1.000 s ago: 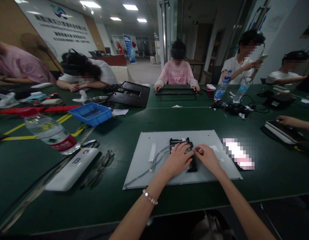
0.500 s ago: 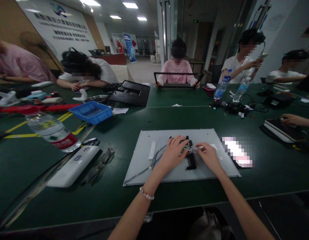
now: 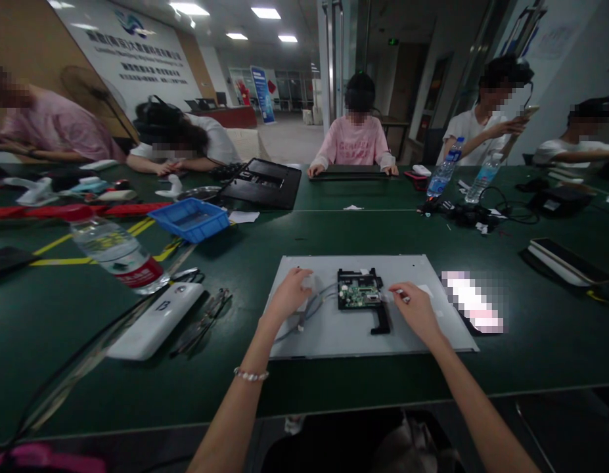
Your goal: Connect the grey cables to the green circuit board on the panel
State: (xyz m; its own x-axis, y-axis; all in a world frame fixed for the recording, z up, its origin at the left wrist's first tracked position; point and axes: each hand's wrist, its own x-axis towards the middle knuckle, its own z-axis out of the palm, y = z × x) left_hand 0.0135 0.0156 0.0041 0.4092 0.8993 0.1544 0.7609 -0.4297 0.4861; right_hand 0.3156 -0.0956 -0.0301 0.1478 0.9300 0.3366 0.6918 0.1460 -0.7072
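A flat grey-white panel (image 3: 334, 343) lies on the table in front of me. Near its middle is a green circuit board (image 3: 359, 296) in a black plastic bracket (image 3: 382, 320), with grey wires (image 3: 318, 303) running off to the left. Over the panel's left part hovers my left hand (image 3: 288, 294), open with fingers apart and slightly curled; it partly hides the place where the white strip lay. My right hand (image 3: 416, 310) is just right of the board, its thumb and fingertips pinched together near a small pale bit that is too small to name.
A phone (image 3: 472, 302) lies right of the panel. To the left are glasses (image 3: 203, 322), a white power bank (image 3: 156, 320), a water bottle (image 3: 119, 253) and a blue tray (image 3: 193, 223). Across the table a person holds a black frame (image 3: 353, 173); several others sit around.
My left hand has lifted off the circuit board and moved left, uncovering it. My right hand stays nearly in place. The person opposite has lowered the black frame, and a hand at right has gone.
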